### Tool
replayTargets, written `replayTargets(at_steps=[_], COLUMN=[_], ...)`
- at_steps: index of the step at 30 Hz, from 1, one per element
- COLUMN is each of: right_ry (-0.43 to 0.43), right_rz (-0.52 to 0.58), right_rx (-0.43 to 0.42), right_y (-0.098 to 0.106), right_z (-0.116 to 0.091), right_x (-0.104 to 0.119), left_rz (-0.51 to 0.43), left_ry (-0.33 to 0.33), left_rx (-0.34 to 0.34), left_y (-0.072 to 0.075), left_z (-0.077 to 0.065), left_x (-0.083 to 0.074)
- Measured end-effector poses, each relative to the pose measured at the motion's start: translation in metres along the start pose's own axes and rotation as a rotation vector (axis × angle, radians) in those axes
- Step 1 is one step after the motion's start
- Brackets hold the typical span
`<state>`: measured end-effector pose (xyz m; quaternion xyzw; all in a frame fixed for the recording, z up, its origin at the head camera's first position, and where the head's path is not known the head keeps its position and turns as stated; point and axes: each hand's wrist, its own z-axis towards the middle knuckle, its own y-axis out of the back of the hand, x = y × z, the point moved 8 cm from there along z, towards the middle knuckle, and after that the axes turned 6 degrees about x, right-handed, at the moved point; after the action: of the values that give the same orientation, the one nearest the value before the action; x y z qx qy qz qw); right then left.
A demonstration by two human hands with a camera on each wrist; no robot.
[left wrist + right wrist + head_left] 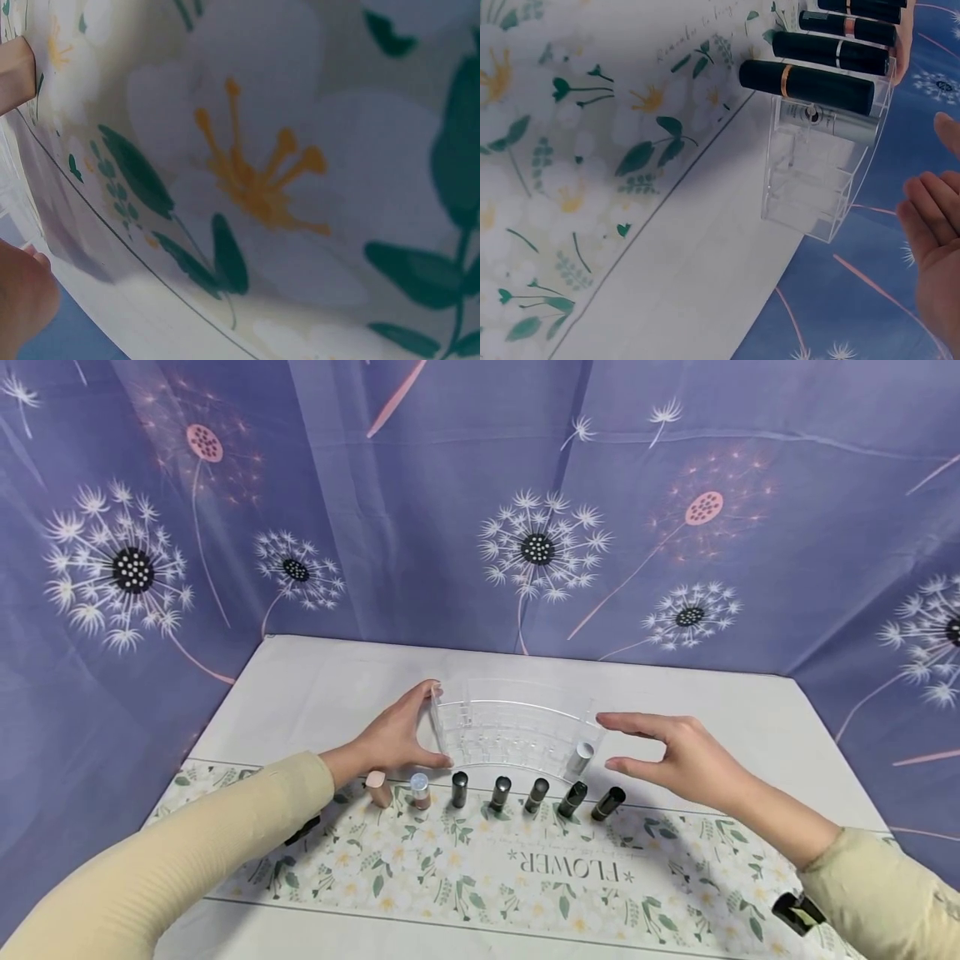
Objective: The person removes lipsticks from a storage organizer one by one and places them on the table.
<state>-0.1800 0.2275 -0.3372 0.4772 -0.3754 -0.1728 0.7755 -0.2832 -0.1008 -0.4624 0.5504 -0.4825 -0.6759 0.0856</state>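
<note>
A clear stepped lipstick organizer stands on the white table, with a silver lipstick tube upright at its front right end. My left hand holds the organizer's left end, thumb at the front corner and fingers at the back. Just off the right end is my right hand, its thumb and fingers spread apart around nothing. A row of lipsticks lines the organizer's front: a pink-beige tube, a clear-capped tube and several black lipsticks. In the left wrist view, only part of the left hand shows.
Under the lipstick row runs a flower-print strip along the table. Behind and at the sides hangs a blue dandelion-print cloth.
</note>
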Motion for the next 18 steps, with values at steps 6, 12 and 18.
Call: replayTargets(at_steps=[6,12,18], right_ry=[-0.022,-0.047,-0.077], right_rz=[-0.007,0.020,0.060], right_rx=[0.044,0.097,0.147], right_y=[-0.004,-0.010,-0.018], right_z=[0.007,0.010,0.011], right_x=[-0.007,-0.013,-0.021], left_rz=[-0.006,-0.007,-0.001], left_ry=[0.007,-0.002,0.001], left_rx=[0.003,0.005,0.012], left_y=[0.000,0.000,0.000], left_z=[0.000,0.001,0.001], left_x=[0.002,0.001,0.002])
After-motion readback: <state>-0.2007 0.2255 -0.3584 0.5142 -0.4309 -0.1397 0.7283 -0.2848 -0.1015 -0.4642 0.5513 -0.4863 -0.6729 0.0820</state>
